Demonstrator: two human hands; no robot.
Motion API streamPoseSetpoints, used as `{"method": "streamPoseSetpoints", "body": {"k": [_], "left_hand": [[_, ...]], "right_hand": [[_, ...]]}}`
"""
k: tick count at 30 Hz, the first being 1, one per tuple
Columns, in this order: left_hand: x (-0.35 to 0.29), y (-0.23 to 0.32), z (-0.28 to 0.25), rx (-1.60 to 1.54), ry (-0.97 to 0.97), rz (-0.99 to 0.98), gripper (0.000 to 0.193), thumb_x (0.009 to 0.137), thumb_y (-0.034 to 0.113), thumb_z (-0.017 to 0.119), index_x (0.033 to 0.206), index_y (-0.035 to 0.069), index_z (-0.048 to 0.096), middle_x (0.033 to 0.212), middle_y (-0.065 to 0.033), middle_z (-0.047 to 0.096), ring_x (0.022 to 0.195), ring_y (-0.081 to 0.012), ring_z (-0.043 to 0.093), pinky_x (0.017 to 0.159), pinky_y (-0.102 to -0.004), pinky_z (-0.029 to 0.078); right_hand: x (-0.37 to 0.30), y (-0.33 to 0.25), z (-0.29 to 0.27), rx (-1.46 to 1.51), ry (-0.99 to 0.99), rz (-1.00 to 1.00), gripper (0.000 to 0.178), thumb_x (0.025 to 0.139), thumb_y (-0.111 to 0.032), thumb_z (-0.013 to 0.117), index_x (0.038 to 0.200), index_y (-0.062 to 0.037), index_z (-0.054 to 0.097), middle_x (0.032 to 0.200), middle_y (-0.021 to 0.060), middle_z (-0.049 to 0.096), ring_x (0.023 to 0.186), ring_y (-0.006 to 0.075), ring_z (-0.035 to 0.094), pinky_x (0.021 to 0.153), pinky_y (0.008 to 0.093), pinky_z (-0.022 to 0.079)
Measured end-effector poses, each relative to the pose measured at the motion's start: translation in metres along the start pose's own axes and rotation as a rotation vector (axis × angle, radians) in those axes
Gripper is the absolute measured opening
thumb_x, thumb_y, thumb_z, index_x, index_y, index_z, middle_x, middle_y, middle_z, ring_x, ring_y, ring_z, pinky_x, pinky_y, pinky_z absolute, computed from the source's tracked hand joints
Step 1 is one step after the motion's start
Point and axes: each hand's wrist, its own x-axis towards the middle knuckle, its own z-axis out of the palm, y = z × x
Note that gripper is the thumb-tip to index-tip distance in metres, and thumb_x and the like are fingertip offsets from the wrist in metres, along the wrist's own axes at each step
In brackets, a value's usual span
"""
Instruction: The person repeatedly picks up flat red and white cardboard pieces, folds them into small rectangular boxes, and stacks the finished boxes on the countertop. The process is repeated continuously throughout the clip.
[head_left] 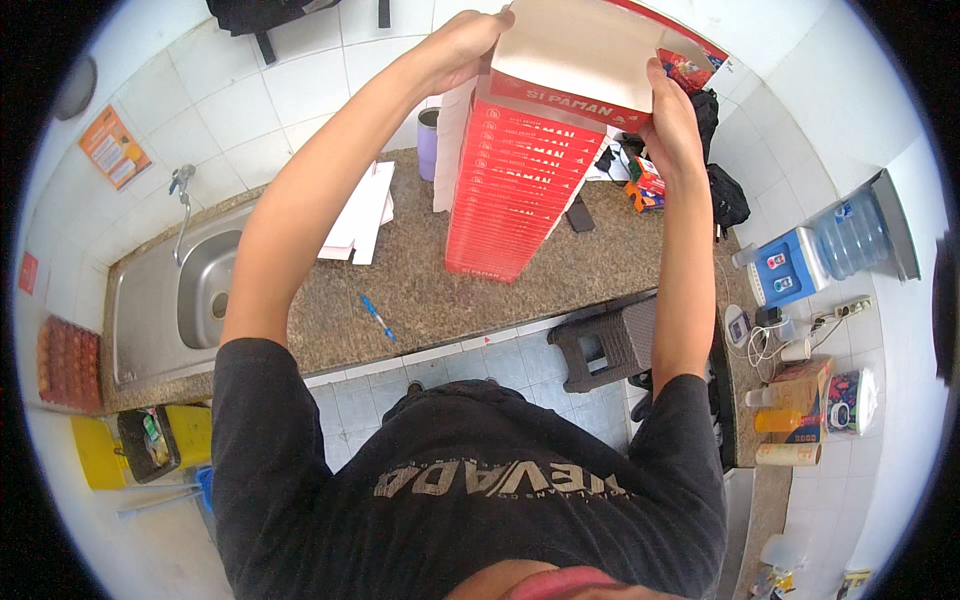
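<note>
Granite counter (430,290), probably tiled kitchen.

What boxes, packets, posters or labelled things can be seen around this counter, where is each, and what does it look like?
Top box: held by left hand and right hand, red outside, pale inside.
Box stack: tall red pile with white print, mid-counter.
Orange poster: rectangular, on the left tiled wall.
Water dispenser: blue and white, clear bottle, at right.
Egg tray: reddish, far left.
Orange carton: boxy, right shelf.
</note>
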Motion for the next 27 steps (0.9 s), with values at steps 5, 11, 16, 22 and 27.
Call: {"method": "streamPoseSetpoints", "body": {"k": [5, 11, 16, 22, 27], "left_hand": [[0.007, -0.026, -0.002, 0.021, 0.010, -0.037, 0.063, 0.112, 0.030, 0.027, 0.153, -0.017, 0.020, 0.154, -0.0351, 0.035, 0.144, -0.0409, 0.040, 0.121, -0.0522, 0.033], [0.012, -0.025, -0.019, 0.051, -0.056, -0.113, 0.057, 0.112, 0.026, 0.027, 0.151, -0.016, 0.025, 0.152, -0.0321, 0.039, 0.143, -0.0401, 0.042, 0.119, -0.0548, 0.035], [0.013, -0.023, -0.014, 0.085, -0.017, -0.108, 0.052, 0.112, 0.022, 0.024, 0.147, -0.016, 0.032, 0.146, -0.0334, 0.046, 0.138, -0.0403, 0.048, 0.115, -0.0565, 0.042], [0.017, -0.018, -0.020, 0.133, -0.081, -0.179, 0.059, 0.112, 0.031, 0.025, 0.149, -0.015, 0.030, 0.148, -0.0326, 0.044, 0.139, -0.0418, 0.048, 0.116, -0.0542, 0.042], [0.025, -0.022, -0.017, 0.255, -0.083, -0.187, 0.064, 0.113, 0.036, 0.020, 0.147, -0.016, 0.034, 0.148, -0.0350, 0.044, 0.139, -0.0427, 0.048, 0.117, -0.0550, 0.042]], "right_hand": [[0.014, 0.020, 0.009, -0.039, -0.016, 0.053, 0.056, 0.110, -0.038, 0.046, 0.144, 0.0072, 0.045, 0.138, 0.0183, 0.058, 0.126, 0.0263, 0.057, 0.105, 0.0448, 0.046], [0.025, 0.016, -0.003, -0.022, -0.172, 0.151, 0.050, 0.110, -0.031, 0.046, 0.141, 0.0076, 0.046, 0.135, 0.0176, 0.059, 0.125, 0.0269, 0.057, 0.104, 0.0501, 0.049], [0.039, 0.001, -0.015, 0.005, -0.321, 0.288, 0.050, 0.108, -0.022, 0.049, 0.146, 0.0077, 0.039, 0.146, 0.0262, 0.049, 0.134, 0.0412, 0.052, 0.110, 0.0632, 0.043], [0.052, -0.003, -0.023, -0.140, -0.475, 0.341, 0.046, 0.107, -0.014, 0.045, 0.143, 0.0131, 0.038, 0.139, 0.0251, 0.056, 0.124, 0.0357, 0.063, 0.102, 0.0541, 0.056], [0.045, -0.012, 0.006, -0.664, -0.310, 0.216, 0.049, 0.097, -0.011, 0.046, 0.139, 0.0160, 0.045, 0.133, 0.0277, 0.060, 0.113, 0.0378, 0.069, 0.092, 0.0490, 0.063]]}}
